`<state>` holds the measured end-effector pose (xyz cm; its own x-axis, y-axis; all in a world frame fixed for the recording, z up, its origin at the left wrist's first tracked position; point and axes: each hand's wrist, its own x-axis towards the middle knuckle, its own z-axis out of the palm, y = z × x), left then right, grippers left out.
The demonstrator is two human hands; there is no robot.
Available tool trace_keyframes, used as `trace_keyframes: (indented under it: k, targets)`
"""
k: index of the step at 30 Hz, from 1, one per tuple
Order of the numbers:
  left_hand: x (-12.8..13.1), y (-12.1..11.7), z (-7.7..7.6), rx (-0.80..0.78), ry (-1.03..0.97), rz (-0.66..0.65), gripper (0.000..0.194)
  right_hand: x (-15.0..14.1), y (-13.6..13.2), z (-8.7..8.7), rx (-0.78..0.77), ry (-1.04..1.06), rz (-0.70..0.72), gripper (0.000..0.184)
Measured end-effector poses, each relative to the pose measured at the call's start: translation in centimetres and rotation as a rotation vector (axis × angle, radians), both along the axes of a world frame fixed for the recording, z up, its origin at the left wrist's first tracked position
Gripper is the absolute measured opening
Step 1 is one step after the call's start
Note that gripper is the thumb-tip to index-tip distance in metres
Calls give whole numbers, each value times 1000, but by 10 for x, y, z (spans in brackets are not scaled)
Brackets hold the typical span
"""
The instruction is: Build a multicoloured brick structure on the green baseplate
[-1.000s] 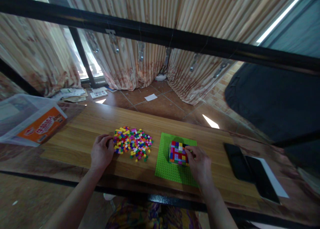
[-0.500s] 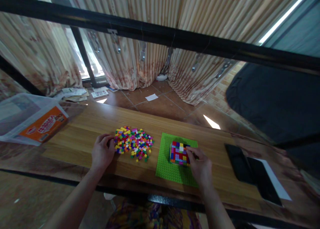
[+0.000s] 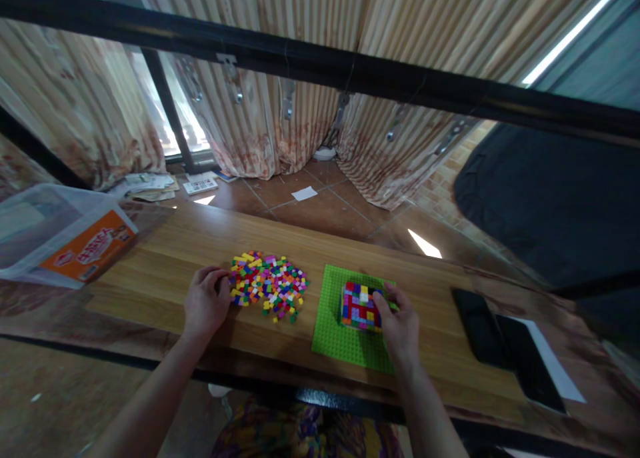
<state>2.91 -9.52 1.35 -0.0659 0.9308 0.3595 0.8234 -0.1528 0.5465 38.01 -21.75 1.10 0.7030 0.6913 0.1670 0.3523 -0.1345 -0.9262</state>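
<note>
A pile of small coloured bricks (image 3: 270, 286) lies on the wooden table (image 3: 165, 265). My left hand (image 3: 205, 303) rests at the pile's left edge, fingers curled with the tips among the bricks. A green baseplate (image 3: 340, 331) lies to the right, carrying a multicoloured block of stacked bricks (image 3: 358, 305). My right hand (image 3: 400, 325) is at the block's right side, thumb and fingers pressed against it.
A clear plastic box with an orange label (image 3: 83, 245) stands at the table's left end. Dark flat devices and a white sheet (image 3: 505, 351) lie at the right. A black bar (image 3: 320, 68) crosses overhead, curtains and tiled floor behind.
My right hand has shifted slightly along the block's right side, fingers now closer on it. My left hand has stayed at the pile's edge.
</note>
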Motion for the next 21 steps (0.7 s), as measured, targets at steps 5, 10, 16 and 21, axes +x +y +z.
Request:
trace_keyframes:
  k: [5, 10, 16, 21]
  targets:
    - [0, 0, 0, 0, -1, 4, 30, -6, 7, 1, 12, 320, -28, 51]
    - [0, 1, -2, -6, 3, 3, 28, -6, 9, -1, 40, 375, -48, 47]
    - [0, 1, -2, -2, -5, -1, 27, -8, 10, 3, 39, 417, -39, 45]
    - [0, 0, -2, 8, -23, -13, 28, -8, 4, 8, 108, 519, -55, 41]
